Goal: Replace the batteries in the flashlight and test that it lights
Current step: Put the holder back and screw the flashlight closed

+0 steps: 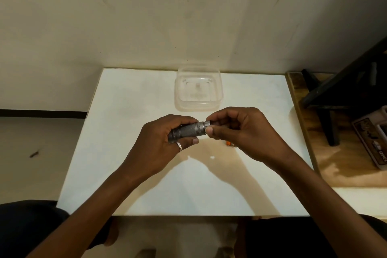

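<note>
Flashlight (188, 131), mid-frame, looks hard, light and bumpy; left hand (159, 142) grips its body, right hand (240, 130) pinches the end.

Modest home room, scuffed cream wall (146, 16), white table (125, 132)

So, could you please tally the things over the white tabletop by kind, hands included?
hands: 2 (left hand, right hand)
flashlight, held by both hands: 1
clear plastic container: 1
small orange item, mostly hidden under the right hand: 1
total: 5
</note>
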